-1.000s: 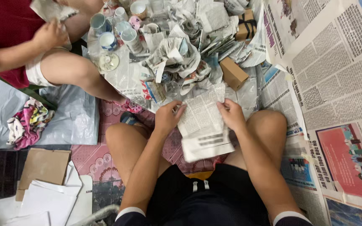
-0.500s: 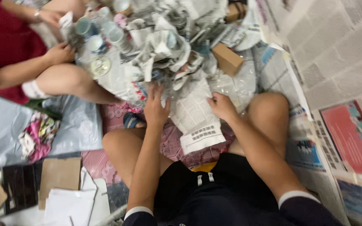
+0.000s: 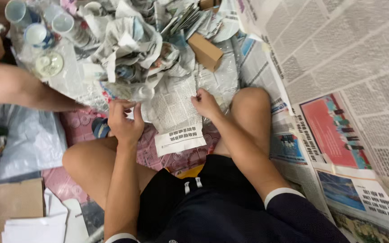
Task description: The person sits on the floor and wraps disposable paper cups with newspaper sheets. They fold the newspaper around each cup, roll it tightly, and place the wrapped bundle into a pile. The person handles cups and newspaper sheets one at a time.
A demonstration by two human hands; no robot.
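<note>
Seated cross-legged, the person works a newspaper sheet [image 3: 174, 114] spread on the floor between the knees. Left hand [image 3: 124, 119] pinches its left edge with curled fingers; right hand [image 3: 205, 103] presses the right edge, fingers bent, apparently keeping it taut for wrapping. Whatever lies under the crumpled paper pile [image 3: 127, 45] is hidden. Another person's arm [image 3: 23, 92] is cut off at left.

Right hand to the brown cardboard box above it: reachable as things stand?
Probably yes. The right hand rests on the newspaper sheet, and the box lies just beyond it on top of the paper pile, uncovered, with only flat paper and plastic between.
</note>
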